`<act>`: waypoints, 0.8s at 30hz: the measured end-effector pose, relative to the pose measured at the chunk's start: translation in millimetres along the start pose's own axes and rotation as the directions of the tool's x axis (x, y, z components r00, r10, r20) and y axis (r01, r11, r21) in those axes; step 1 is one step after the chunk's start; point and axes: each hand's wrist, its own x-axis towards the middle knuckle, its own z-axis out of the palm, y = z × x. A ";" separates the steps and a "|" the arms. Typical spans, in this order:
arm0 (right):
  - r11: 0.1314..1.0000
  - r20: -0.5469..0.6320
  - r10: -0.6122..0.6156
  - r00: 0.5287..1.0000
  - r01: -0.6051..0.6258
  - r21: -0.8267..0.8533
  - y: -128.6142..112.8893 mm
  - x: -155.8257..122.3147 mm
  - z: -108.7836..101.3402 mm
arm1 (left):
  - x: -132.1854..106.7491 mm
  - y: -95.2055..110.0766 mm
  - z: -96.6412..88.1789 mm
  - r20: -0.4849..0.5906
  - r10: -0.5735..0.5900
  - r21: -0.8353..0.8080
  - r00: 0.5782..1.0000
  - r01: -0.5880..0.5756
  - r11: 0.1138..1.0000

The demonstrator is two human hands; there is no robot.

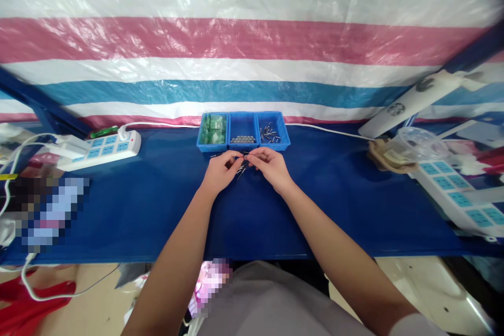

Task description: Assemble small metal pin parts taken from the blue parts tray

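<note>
Hands at work over a blue worktop [252,226], both reaching forward to its middle. Left hand [221,173]: thumb and fingers drawn in narrow, tips just beside those of the right. Right hand [272,169]: likewise narrow, thumb and forefinger close together. Whether either is closed on a piece, cannot tell; the spot between the fingertips is too small to read.

Slender metal pieces [241,171] lie loose on the worktop, under and between the two hands, partly covered by them; too small to say what they are.

Just beyond the hands, three blue trays side by side. Left tray [213,148]: green-tinted packets [216,127]. Middle tray [243,122]: small shiny metal parts [242,139] packed in rows along its near side, the far part bare. Right tray [271,117]: thin metal pins [269,132] strewn at various angles.

Farther left, a white power strip [104,150] with blue sockets, a plug seated in it. Right side: second power strip [459,197], clear plastic container [415,143] near it, long white tube-shaped object [405,106] leaning behind. Striped sheet [252,37] in red, white and blue hangs as backdrop.
</note>
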 end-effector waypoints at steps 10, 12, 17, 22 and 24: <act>0.952 0.007 -0.191 0.982 0.187 -0.242 7.0 -1.9 -0.8 | 0.4 -1.0 -2.1 0.029 -0.061 0.042 0.998 0.060 0.997; 0.947 0.015 -0.191 0.981 0.188 -0.259 6.8 -2.6 -0.4 | 0.5 0.4 -3.1 0.038 -0.061 0.051 0.997 0.059 0.997; 0.961 0.013 -0.166 0.986 0.164 -0.222 6.1 -2.2 1.3 | -0.4 2.1 -4.1 0.043 -0.073 0.010 0.996 0.073 0.997; 0.984 -0.024 -0.127 0.992 0.123 -0.133 6.6 0.3 0.5 | -0.9 0.9 -2.4 -0.005 -0.045 -0.028 0.999 0.045 0.999; 0.986 -0.041 -0.122 0.992 0.116 -0.118 6.6 1.0 -0.1 | -0.9 0.5 -1.8 -0.022 -0.023 -0.026 0.999 0.022 0.999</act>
